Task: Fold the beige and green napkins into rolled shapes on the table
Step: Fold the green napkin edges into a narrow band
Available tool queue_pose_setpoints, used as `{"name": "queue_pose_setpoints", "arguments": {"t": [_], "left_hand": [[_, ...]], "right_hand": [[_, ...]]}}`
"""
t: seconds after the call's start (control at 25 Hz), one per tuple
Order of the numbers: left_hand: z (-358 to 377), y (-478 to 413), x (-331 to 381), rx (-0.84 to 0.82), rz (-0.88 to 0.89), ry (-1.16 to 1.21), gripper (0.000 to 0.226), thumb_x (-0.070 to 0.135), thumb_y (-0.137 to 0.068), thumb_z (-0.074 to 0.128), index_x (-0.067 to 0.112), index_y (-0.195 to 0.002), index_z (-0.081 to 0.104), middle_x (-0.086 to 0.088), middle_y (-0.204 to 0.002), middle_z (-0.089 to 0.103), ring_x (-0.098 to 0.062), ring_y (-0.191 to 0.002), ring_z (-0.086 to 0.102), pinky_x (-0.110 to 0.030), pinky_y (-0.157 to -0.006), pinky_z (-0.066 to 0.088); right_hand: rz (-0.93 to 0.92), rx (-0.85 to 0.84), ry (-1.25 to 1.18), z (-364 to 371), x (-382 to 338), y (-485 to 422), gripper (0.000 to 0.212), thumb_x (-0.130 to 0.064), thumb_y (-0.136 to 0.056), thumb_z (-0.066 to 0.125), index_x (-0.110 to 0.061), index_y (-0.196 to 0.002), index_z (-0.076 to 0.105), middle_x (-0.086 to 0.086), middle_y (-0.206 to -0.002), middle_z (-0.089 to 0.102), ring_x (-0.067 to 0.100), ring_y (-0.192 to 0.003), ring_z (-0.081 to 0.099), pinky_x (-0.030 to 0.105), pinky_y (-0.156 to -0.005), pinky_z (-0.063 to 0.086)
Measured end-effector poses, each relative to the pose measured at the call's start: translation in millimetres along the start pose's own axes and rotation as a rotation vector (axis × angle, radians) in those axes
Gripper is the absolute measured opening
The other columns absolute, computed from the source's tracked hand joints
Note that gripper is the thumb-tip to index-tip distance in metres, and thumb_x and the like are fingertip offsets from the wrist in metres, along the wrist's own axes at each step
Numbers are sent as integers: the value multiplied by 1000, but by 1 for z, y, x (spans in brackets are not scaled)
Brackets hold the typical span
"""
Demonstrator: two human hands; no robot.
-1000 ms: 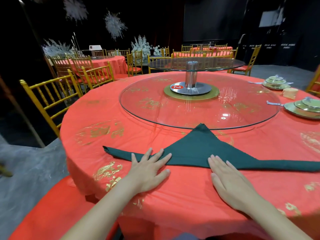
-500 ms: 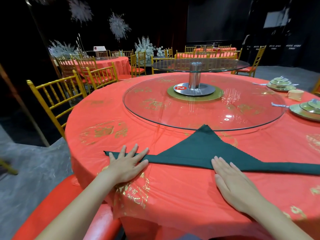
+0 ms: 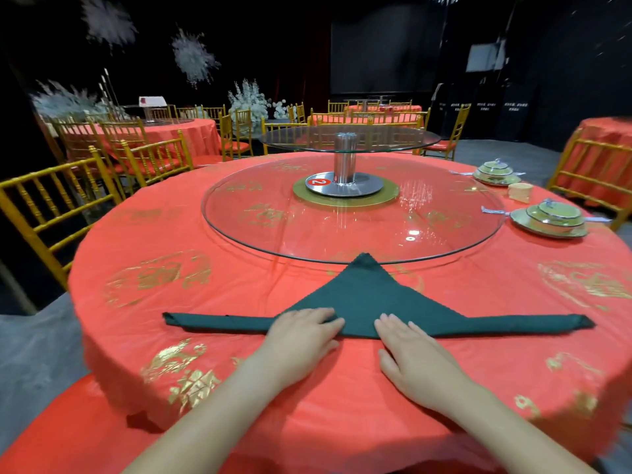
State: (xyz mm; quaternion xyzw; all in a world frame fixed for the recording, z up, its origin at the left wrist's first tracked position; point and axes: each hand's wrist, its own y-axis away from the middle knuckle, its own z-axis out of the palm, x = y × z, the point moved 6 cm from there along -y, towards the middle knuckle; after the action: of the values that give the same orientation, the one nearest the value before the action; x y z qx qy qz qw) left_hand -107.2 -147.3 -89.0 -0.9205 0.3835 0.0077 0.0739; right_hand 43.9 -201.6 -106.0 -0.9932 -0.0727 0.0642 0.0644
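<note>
Left grip and right grip, flat-fingered, on green napkin

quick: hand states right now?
Left hand: open, fingers flat on the green napkin.
Right hand: open, fingertips on the napkin's near edge.

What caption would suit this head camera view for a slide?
Left hand and right hand rest on a partly rolled green napkin on the red tablecloth.
</note>
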Motion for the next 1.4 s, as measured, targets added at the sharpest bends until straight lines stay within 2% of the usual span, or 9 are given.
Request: {"name": "queue_pose_setpoints", "arguments": {"t": [0.12, 0.24, 0.36, 0.52, 0.76, 0.96, 1.24, 1.36, 1.4], "left_hand": [[-3, -16, 16, 35, 45, -11, 39, 43, -83, 38, 24, -85, 71, 4, -83, 63, -21, -75, 62, -29, -55, 46], [-3, -19, 8, 80, -11, 87, 39, 40, -91, 37, 21, -93, 70, 1, -90, 61, -24, -87, 58, -36, -68, 47], [-6, -16, 5, 116, -66, 98, 31, 36, -98, 37, 21, -109, 62, -1, -107, 60, -25, -105, 53, -37, -85, 43], [-5, -27, 0, 54, -162, 163, 27, 34, -97, 39, 22, -112, 58, -1, -112, 59, -27, -109, 55, -36, -85, 43], [0, -41, 13, 63, -138, 79, 30, 19, -93, 39, 24, -121, 50, 3, -124, 50, -24, -115, 46, -37, -89, 37], [22, -39, 69, -122, -103, 147, 99, 60, -64, -11, 13, -149, 14, -5, -157, 13, -27, -144, 12, -54, -113, 5], [27, -37, 67, -114, -154, 121, 84, 66, -82, 3, 16, -150, 4, -1, -159, 2, -26, -145, 2, -56, -114, 0], [26, -36, 69, -114, -137, 100, 85, 68, -78, -1, 23, -150, -1, 0, -159, -1, -26, -146, 0, -56, -113, 0], [26, -37, 69, -111, -134, 95, 87, 67, -74, -6, 24, -150, -2, 0, -159, -1, -26, -146, 0, -56, -113, 0]], "right_hand": [[16, 59, -34, -4, 14, -4, 54, -43, -95, 33, -18, -142, 39, 1, -152, 30, 11, -141, 27, 23, -113, 21], [39, 316, -35, -21, 38, 1, 20, -30, -72, 77, -25, -91, 74, -5, -101, 71, 12, -90, 69, 22, -68, 54], [35, 317, -27, -24, 48, 5, 7, -30, -80, 63, -25, -78, 67, -8, -81, 61, 16, -75, 64, 27, -59, 52], [76, 202, 24, -29, 51, -12, 21, -30, -97, 42, -21, -101, 61, -3, -102, 60, 20, -101, 55, 32, -84, 41], [257, 149, -68, -20, 62, -27, 25, -37, -94, 48, -25, -116, 51, -4, -114, 49, 17, -113, 47, 31, -88, 39], [330, 146, -2, -29, 69, -28, 22, -50, -90, 50, -28, -88, 49, -5, -105, 58, 18, -106, 54, 32, -84, 37], [431, 48, 217, -36, 88, -24, 46, -68, -87, 36, -24, -77, 47, 1, -97, 67, 24, -98, 61, 36, -80, 35], [280, 302, 225, -40, 57, -21, 29, -47, -80, 61, -19, -80, 65, 1, -82, 65, 25, -80, 65, 32, -70, 48], [171, 373, 180, -35, 43, -18, 29, -41, -82, 54, -16, -84, 69, 3, -86, 67, 25, -83, 67, 32, -73, 51]]}}
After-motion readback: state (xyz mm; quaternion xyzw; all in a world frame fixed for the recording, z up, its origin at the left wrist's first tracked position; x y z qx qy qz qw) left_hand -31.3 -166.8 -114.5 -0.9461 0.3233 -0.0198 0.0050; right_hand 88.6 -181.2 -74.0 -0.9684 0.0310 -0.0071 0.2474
